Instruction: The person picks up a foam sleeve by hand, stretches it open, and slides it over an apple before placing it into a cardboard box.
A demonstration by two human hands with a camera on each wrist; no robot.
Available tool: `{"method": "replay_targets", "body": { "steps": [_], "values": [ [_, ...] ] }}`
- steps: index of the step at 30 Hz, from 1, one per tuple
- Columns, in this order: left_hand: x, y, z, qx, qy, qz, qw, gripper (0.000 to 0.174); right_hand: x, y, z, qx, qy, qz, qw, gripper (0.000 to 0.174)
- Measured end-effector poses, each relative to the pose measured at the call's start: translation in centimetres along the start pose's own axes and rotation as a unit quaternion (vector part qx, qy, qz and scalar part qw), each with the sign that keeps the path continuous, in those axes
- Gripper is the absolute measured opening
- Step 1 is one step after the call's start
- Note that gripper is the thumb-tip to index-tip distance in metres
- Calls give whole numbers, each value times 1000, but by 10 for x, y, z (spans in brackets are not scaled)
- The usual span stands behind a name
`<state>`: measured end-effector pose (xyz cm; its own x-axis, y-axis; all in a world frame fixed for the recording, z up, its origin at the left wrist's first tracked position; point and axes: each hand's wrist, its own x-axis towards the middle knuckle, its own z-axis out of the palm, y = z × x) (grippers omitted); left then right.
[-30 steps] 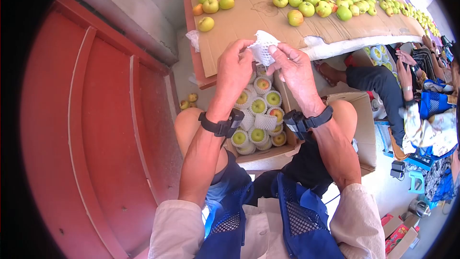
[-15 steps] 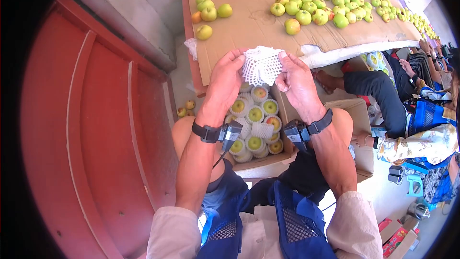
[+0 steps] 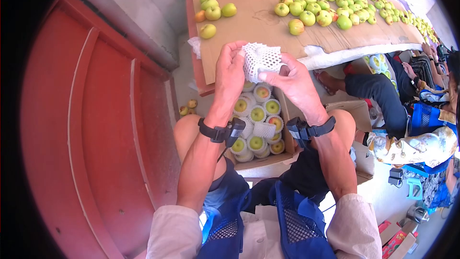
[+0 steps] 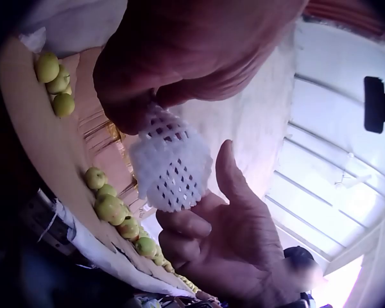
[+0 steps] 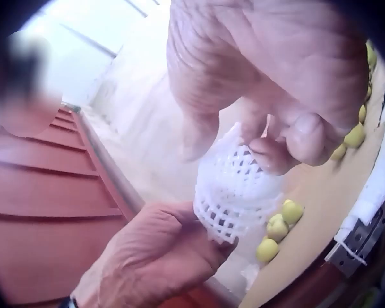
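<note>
Above the box, both hands hold a white foam fruit net (image 3: 258, 57), its mesh puffed out. My left hand (image 3: 230, 71) pinches its left edge between thumb and fingers. At the other side, the curled fingers of my right hand (image 3: 296, 82) are on the net's edge; in the left wrist view that thumb (image 4: 230, 170) stands apart from it. Below is a cardboard box (image 3: 289, 155) of apples (image 3: 256, 143) in foam nets, with another foam net (image 3: 264, 129) lying on top.
Ahead is a cardboard-covered table (image 3: 254, 33) with many loose apples (image 3: 323, 17) and a smaller group (image 3: 213, 13) at left. A red door (image 3: 96, 129) stands close on the left. Another cardboard box (image 3: 352, 115) and seated people (image 3: 378, 91) are at the right.
The foam net went from folded and narrow to spread out between the hands. The right thumb has shifted from the net's right edge to over its lower front.
</note>
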<state>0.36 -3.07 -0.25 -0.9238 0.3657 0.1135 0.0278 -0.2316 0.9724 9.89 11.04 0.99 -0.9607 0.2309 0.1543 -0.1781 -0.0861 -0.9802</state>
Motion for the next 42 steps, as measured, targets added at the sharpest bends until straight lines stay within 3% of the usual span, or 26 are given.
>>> {"method": "replay_targets", "body": {
  "steps": [3,5,7,11,13,15,17,20,23,25,27,29,30,35,38,42],
  "values": [
    [0,1,-1,0,18,6,1000,26,5,23,-3,-140,-12,-91,986,26],
    [2,-5,-4,88,14,32,995,26,3,22,-6,-220,-10,-131,967,25],
    [3,-9,-3,83,5,37,996,26,-3,19,0,-75,-29,-80,994,24],
    [4,-1,-13,75,35,12,996,24,-6,8,5,29,-49,-39,998,31],
    [3,-2,-13,70,17,-32,997,24,-5,10,0,13,-62,-27,998,33],
    [8,-13,-20,19,4,-51,999,26,-3,10,-3,29,-36,25,999,32],
    [4,1,-17,-34,-14,-130,991,31,2,9,-3,15,17,21,1000,26],
    [-3,6,-2,18,-5,-89,996,38,5,12,-12,39,142,40,988,18],
    [-4,7,2,129,-8,-42,991,44,7,5,-12,51,195,36,979,19],
    [-7,-2,7,175,-100,-29,979,46,9,4,-10,65,192,27,979,19],
    [-11,-6,11,223,-97,-28,969,45,6,7,-11,78,191,30,978,20],
    [-10,-10,12,269,-97,34,958,38,8,9,-13,52,170,13,984,22],
    [-9,-11,10,265,-85,43,960,30,8,8,-15,41,165,11,985,20],
    [-3,-17,5,139,-72,56,986,24,8,10,-21,86,158,25,983,16],
    [-2,-11,3,53,-64,-1,996,23,8,3,-22,143,152,58,976,17],
    [-5,-11,3,60,-62,-40,996,24,6,5,-30,142,133,61,979,20]
  ]
}}
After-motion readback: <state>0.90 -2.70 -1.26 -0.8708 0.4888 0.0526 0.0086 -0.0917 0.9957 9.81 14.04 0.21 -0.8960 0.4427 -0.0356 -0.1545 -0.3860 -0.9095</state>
